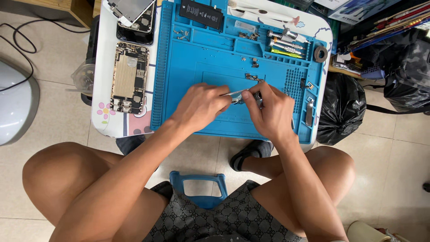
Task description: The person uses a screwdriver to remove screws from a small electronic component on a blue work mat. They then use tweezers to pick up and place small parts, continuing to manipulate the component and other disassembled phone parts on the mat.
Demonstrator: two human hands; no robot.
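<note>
Over the blue repair mat (201, 67) my left hand (201, 105) pinches thin metal tweezers (233, 92), their tips pointing right toward a small metal part (237, 99) between both hands. My right hand (268, 112) grips a silver screwdriver (258, 96), mostly hidden by the fingers, with its tip down at that same small part. The two hands almost touch at the mat's middle.
An opened phone chassis (129, 77) lies left of the mat, a lifted screen (132, 13) above it. A black battery (201, 13), screwdriver bits (284, 42), a tape roll (320, 54) and small parts (254, 77) sit on the mat. Black bags (342, 107) stand right.
</note>
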